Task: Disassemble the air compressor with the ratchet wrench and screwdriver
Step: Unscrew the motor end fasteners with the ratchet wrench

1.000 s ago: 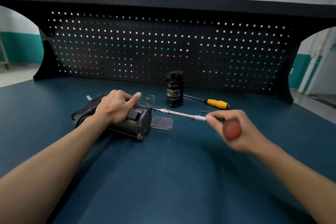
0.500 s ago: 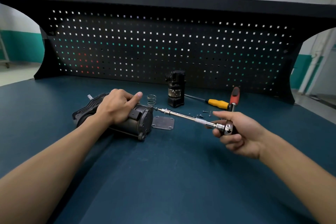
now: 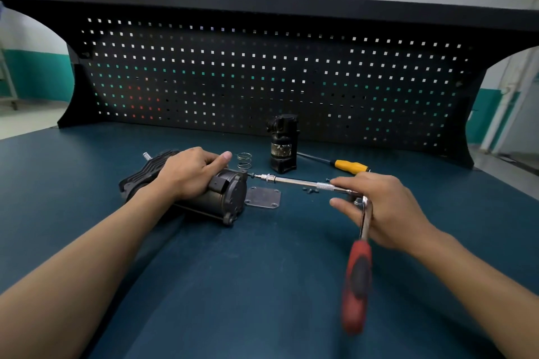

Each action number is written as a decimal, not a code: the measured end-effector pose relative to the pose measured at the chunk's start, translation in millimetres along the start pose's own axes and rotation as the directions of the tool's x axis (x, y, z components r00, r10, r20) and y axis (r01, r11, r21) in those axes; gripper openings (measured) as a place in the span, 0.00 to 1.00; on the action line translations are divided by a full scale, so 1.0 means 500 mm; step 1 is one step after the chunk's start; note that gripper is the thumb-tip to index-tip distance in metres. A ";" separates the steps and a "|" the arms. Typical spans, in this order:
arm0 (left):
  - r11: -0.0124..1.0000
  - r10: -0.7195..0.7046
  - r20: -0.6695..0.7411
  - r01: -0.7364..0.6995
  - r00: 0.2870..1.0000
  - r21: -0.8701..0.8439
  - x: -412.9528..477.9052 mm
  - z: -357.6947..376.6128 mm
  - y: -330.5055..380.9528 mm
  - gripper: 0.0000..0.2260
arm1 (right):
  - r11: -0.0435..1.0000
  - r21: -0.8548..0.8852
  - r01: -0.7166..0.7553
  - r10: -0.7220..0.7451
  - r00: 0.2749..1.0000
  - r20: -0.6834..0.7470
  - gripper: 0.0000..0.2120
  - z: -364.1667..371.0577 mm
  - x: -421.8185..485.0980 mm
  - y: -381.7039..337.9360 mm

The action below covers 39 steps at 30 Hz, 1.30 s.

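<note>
The dark air compressor body (image 3: 224, 198) lies on its side on the blue bench, and my left hand (image 3: 189, 175) grips it from above. A ratchet wrench (image 3: 360, 280) with a red and black handle hangs toward me, blurred. Its long silver extension bar (image 3: 291, 181) runs left to a fastener on the compressor's end face. My right hand (image 3: 388, 207) holds the ratchet head, fingers curled round the bar's knurled end. A yellow-handled screwdriver (image 3: 350, 166) lies behind my right hand.
A removed black cylinder part (image 3: 283, 143) stands upright near the pegboard (image 3: 262, 76). A coil spring (image 3: 244, 160) and a flat metal cover plate (image 3: 264, 198) lie beside the compressor. Several small screws (image 3: 309, 190) sit under the bar.
The ratchet handle has swung round from pointing up behind my right hand to pointing down toward me. My left hand has stayed on the compressor.
</note>
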<state>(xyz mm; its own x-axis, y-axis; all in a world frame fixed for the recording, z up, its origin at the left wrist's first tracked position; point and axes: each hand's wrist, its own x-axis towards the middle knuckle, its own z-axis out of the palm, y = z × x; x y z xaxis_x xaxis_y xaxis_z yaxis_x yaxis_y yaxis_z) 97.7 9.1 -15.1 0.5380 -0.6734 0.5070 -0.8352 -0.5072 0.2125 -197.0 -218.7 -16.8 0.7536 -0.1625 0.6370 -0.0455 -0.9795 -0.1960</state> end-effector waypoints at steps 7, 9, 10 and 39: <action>0.994 -0.098 -0.107 0.092 0.989 -0.060 0.000 0.007 0.001 0.42 | 0.994 0.016 -0.107 0.107 0.994 -0.022 0.12 0.000 0.001 -0.009; 0.993 -0.098 -0.109 0.089 0.989 -0.081 0.001 0.007 0.000 0.42 | 0.987 0.074 -0.143 0.141 0.990 0.024 0.10 0.002 0.001 -0.007; 0.992 -0.097 -0.109 0.088 0.989 -0.089 0.001 0.008 -0.001 0.42 | 0.979 0.129 -0.159 0.155 0.987 0.046 0.09 0.005 0.001 -0.008; 0.998 -0.044 -0.001 0.044 0.999 -0.041 -0.007 0.000 0.002 0.29 | 0.980 0.137 -0.148 0.130 0.983 0.132 0.06 -0.006 0.005 0.006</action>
<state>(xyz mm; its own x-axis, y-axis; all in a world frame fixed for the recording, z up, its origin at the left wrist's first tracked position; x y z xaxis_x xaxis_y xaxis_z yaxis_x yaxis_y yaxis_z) 94.9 10.8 -16.6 0.5738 -0.6500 0.4982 -0.8149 -0.5137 0.2684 -197.0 -222.4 -13.5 0.8214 -0.2709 0.5019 -0.0663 -0.9194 -0.3878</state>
